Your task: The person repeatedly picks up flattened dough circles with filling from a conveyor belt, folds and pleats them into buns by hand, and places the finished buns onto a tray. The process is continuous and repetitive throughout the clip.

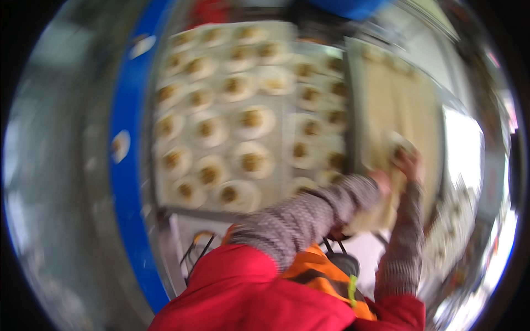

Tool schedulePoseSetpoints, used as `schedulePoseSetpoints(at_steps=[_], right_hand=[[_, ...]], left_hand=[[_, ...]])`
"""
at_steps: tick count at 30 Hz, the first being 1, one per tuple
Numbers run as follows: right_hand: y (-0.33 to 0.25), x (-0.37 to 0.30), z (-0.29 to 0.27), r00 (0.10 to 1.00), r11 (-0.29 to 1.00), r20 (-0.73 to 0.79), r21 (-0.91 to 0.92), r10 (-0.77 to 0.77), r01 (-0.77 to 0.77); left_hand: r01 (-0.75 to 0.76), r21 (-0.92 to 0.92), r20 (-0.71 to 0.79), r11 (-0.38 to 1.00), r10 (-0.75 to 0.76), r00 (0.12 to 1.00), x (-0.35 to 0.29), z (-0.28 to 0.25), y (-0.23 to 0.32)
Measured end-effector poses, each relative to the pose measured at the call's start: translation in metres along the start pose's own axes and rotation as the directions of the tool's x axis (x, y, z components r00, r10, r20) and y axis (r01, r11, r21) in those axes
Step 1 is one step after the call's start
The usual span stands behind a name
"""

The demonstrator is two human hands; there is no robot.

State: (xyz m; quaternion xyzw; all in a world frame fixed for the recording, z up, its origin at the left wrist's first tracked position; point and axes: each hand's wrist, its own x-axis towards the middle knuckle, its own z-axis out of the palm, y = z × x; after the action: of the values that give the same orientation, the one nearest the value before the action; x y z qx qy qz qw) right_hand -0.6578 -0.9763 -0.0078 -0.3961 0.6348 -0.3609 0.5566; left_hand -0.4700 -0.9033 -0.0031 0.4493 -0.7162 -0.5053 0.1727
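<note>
My right hand [409, 165] is over the tan board [395, 105] at the right, its fingers closed at the edge of a small pale dough wrapper [396, 139] with a darker middle. Close beside it, my left hand [380, 181] reaches across from the left, above the same board. Motion smears its fingers, so whether it also touches the wrapper does not show. To the left, flat dough wrappers [254, 122] lie in rows on a pale tray [281, 105], each topped with a brownish heap of filling [252, 159].
More filled wrappers [310, 128] lie between the tray and the board. A blue strip [128, 182] runs along the left side, with a stray wrapper [120, 146] on it. Pale pieces [386, 58] sit at the board's far end. A red thing [208, 12] stands behind the tray.
</note>
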Motion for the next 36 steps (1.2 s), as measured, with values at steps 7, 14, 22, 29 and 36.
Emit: schedulePoseSetpoints(at_steps=[7, 14, 22, 29, 36], right_hand=[[-0.075, -0.039, 0.117, 0.847, 0.660, -0.026, -0.640, -0.531, 0.394], [-0.114, -0.097, 0.504, 0.482, 0.593, 0.759, -0.159, -0.438, 0.789], [-0.107, -0.102, 0.854, 0.222, 0.036, 0.852, -0.233, -0.474, 0.972], [-0.089, -0.137, 0.921, 0.219, -0.046, 0.976, -0.220, -0.016, 0.974], [-0.064, -0.220, 0.886, 0.195, -0.131, 0.964, -0.173, 0.183, 0.976]], left_hand=[[-0.373, -0.165, -0.694, 0.913, 0.161, 0.702, -0.195, -0.152, -0.046], [0.760, -0.269, -0.962, 0.592, -0.122, -0.245, -0.601, -0.259, -0.214], [0.715, -0.404, -0.909, 0.571, -0.336, -0.245, -0.711, -0.185, -0.281], [0.117, -0.745, -0.649, 0.657, -0.673, -0.355, -0.769, -0.136, -0.254], [0.387, -0.797, -0.595, 0.463, -0.710, -0.377, -0.841, -0.073, -0.243]])
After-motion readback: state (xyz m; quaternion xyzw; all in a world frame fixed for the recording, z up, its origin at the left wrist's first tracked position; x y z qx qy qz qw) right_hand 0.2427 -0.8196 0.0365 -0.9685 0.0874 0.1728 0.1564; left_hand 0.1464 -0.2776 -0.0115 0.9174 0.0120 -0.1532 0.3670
